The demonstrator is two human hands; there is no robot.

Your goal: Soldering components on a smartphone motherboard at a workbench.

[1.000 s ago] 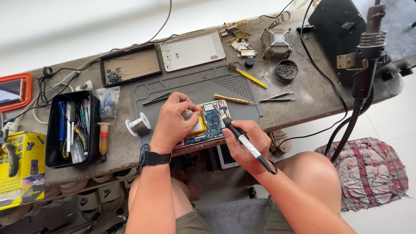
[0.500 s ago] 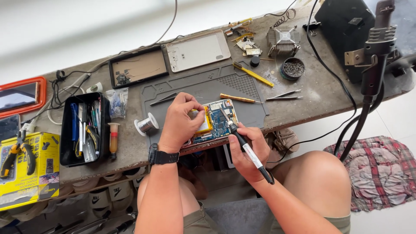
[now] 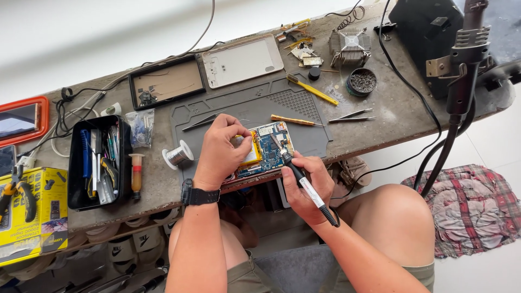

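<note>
An opened small tablet with a blue circuit board [image 3: 269, 150] and a yellow battery [image 3: 251, 155] lies on the grey work mat [image 3: 255, 106] at the bench's near edge. My left hand [image 3: 222, 149], with a black wristwatch, rests on the battery side and holds the device down. My right hand [image 3: 309, 187] grips a black and white soldering iron [image 3: 301, 182] like a pen. Its tip touches the circuit board near the middle.
On the mat lie tweezers [image 3: 203, 121] and a yellow-handled screwdriver [image 3: 292, 120]. A solder spool [image 3: 177, 155] sits left of the mat, beside a black tool tray [image 3: 97, 163]. Behind are a tablet frame [image 3: 165, 81], a white back cover [image 3: 242, 61], a heatsink [image 3: 350, 46]. A hot-air station handle [image 3: 461, 70] stands right.
The view has shifted slightly, so the bench sits a little further right in frame. Both hands stay on the device; the iron tip stays at the board.
</note>
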